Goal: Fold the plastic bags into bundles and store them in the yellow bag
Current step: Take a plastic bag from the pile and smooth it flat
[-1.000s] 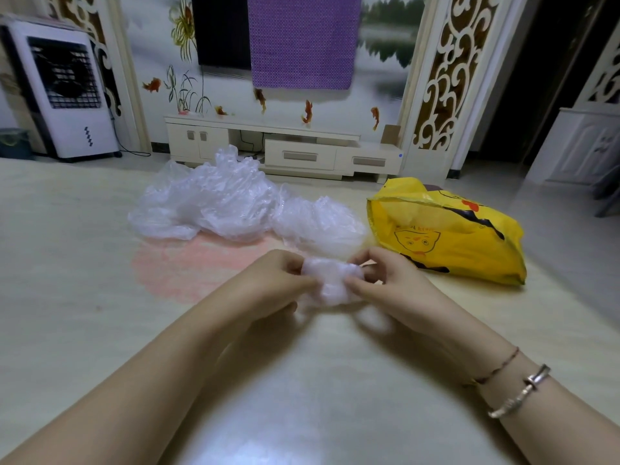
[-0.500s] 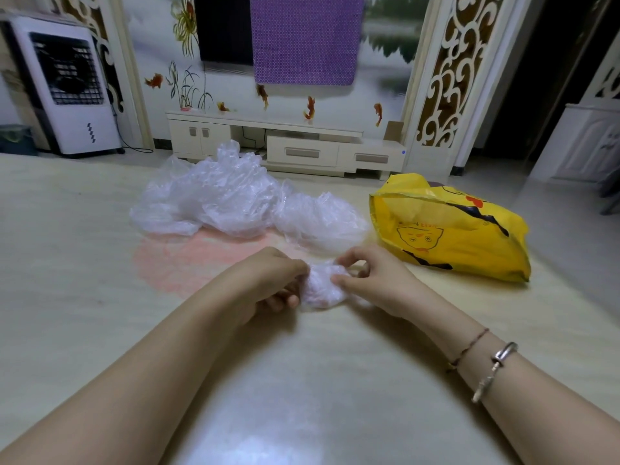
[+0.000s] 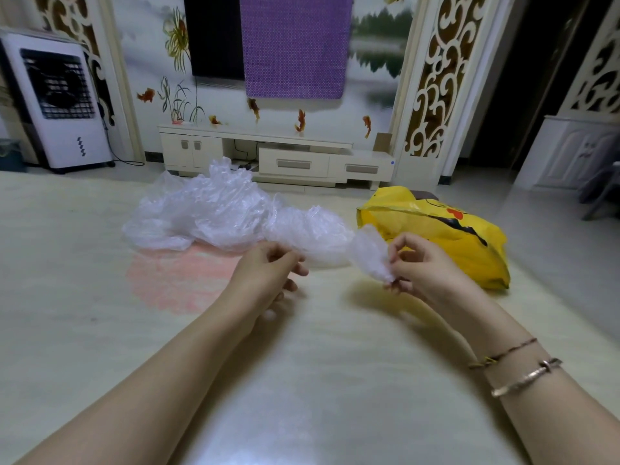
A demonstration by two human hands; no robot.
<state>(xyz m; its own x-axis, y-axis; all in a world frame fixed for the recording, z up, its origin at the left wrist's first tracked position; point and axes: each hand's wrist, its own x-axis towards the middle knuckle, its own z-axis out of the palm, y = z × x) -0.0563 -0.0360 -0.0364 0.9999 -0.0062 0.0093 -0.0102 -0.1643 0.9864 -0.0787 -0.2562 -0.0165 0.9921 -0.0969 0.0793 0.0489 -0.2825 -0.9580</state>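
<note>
My right hand (image 3: 426, 273) pinches a small crumpled bundle of clear plastic (image 3: 370, 255) between thumb and fingers and holds it above the table, just left of the yellow bag (image 3: 446, 236). The yellow bag lies on its side at the right, its open mouth facing left toward the bundle. My left hand (image 3: 265, 276) hovers near the middle with fingers loosely curled and nothing in it. Its fingertips are close to the near edge of the pile of loose clear plastic bags (image 3: 221, 213), which spreads across the table behind both hands.
The pale glossy table (image 3: 318, 380) has a pink printed patch (image 3: 181, 280) under the pile's front edge. Beyond the table stand a low white TV cabinet (image 3: 268, 156) and a white air cooler (image 3: 57, 102) at the far left.
Both hands were on the bundle near the middle. My left hand has let go, and my right hand has carried the bundle up and to the right, toward the yellow bag's mouth.
</note>
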